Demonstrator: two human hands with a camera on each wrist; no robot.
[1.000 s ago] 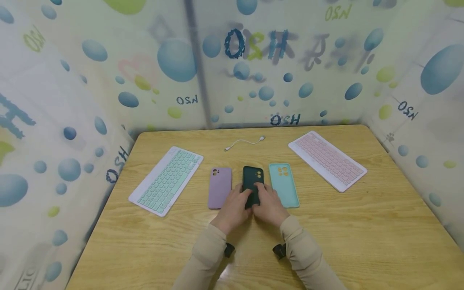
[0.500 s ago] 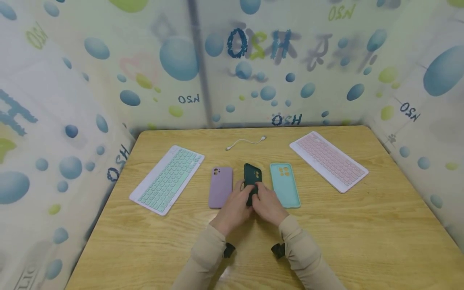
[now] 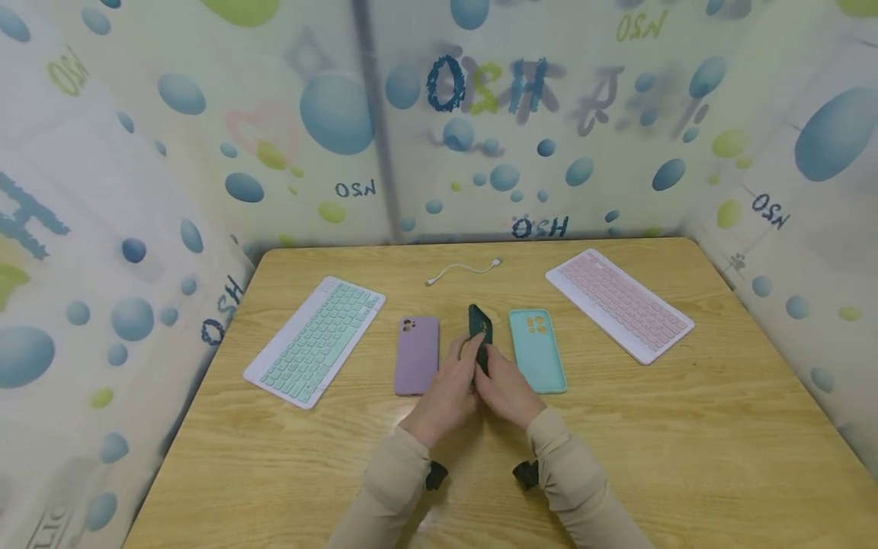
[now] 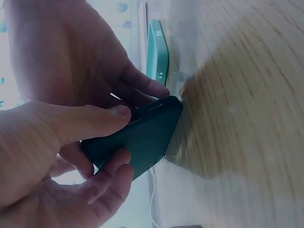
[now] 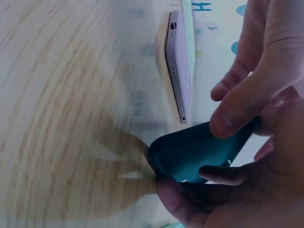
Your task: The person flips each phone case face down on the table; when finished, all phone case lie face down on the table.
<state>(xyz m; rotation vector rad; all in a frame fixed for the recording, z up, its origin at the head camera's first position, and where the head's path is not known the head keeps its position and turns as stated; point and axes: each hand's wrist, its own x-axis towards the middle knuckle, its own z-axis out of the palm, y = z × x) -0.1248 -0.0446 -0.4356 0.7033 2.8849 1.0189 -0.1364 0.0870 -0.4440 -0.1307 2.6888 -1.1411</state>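
A dark green phone case [image 3: 482, 320] is tilted on its side between the two hands at the middle of the table. My left hand [image 3: 447, 393] grips it, thumb on one edge and fingers on its broad face in the left wrist view. My right hand [image 3: 509, 390] holds the other side, fingers round its end in the right wrist view. In the left wrist view the case [image 4: 152, 135] shows small holes along its end, which is close over the wood. Left of the hands lies a purple phone case [image 3: 416, 354], and to the right a turquoise phone case [image 3: 540, 358].
A mint keyboard [image 3: 315, 343] lies at the left and a pink keyboard [image 3: 620, 305] at the right of the wooden table [image 3: 686, 457]. A short white cable [image 3: 463, 267] lies near the back edge. A patterned wall [image 3: 583, 198] stands behind.
The dark green phone case has turned from lying nearly flat, back up, to tilted on its side. Both hands stay around it; the other things have not moved.
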